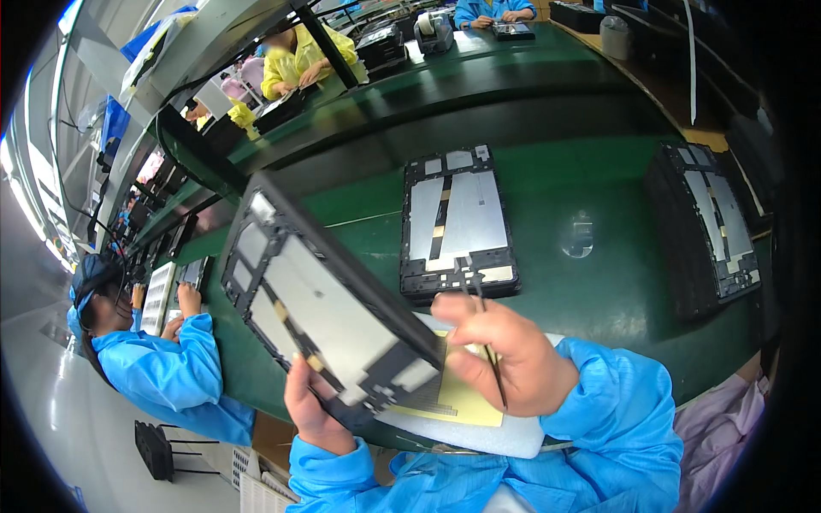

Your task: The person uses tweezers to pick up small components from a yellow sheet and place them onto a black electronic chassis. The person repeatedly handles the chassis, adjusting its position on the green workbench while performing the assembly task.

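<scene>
On the green workbench (359, 235), just nearer to me than the flat tablet chassis (457, 224) lying back-side up, I log the two hands at work. My left hand (315, 409) grasps the lower corner of a second tablet frame (321, 303), fingers closed round its edge, holding it tilted up off the bench so its open inner side with grey shielding plates faces me. My right hand (505, 355) is pinched shut on a pair of thin tweezers (486, 342), whose tips point away from me toward the near edge of the flat chassis; I cannot tell whether the tips hold anything. Under both hands, nearer than the flat chassis, a white foam pad (505, 434) carries a yellow sheet (466, 400), partly hidden by the held frame. Right of the flat chassis, past a clear glossy patch (579, 233) on the bench, stands a tall stack of tablet frames (701, 222). Left of the held frame, a co-worker in a blue smock (171, 372) sits with hands on small parts. Beyond the flat chassis, more workers in yellow smocks (299, 56) sit across the line.
</scene>
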The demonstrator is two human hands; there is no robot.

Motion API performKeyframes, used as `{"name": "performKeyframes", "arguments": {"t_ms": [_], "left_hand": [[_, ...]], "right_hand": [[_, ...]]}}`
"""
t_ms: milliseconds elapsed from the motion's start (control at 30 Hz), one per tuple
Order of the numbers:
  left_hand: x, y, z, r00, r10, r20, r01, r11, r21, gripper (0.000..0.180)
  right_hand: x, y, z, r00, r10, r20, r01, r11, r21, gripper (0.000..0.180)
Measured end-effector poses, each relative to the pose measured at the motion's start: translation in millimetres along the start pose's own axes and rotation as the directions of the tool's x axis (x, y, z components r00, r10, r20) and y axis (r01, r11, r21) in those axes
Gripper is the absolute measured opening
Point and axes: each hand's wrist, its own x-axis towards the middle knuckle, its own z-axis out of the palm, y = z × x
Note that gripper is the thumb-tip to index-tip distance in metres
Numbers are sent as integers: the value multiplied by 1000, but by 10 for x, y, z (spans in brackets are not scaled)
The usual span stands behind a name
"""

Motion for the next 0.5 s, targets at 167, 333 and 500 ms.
{"name": "performKeyframes", "arguments": {"t_ms": [167, 333, 500], "left_hand": [[363, 180, -473, 945, 157, -287, -124, 984, 129, 40], [605, 311, -887, 843, 129, -522, -114, 992, 61, 38], [705, 575, -1082, 840, -38, -541, 268, 897, 353, 53]], "right_hand": [[-38, -5, 24, 978, 184, 99, -193, 978, 80, 17], [7, -59, 37, 896, 193, 400, -204, 979, -16, 25], [-8, -52, -32, 893, 312, 323, -288, 950, -122, 27]]}}
